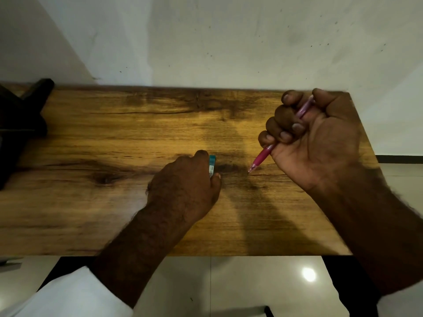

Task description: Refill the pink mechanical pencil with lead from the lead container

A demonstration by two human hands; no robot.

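My right hand (313, 138) is closed in a fist around the pink mechanical pencil (263, 156). The pencil slants down to the left, its tip touching or just above the wooden table (114, 138), and its upper end shows under my thumb. My left hand (185, 186) rests palm down on the table and grips the small teal lead container (212, 167) between thumb and fingers. Only the container's right edge and label show past the fingers. The pencil tip lies a short way to the right of the container.
A black object (20, 120) stands at the table's left end. A white wall runs behind the far edge. Glossy floor tiles (229, 282) show below the near edge, and the table ends just right of my right hand.
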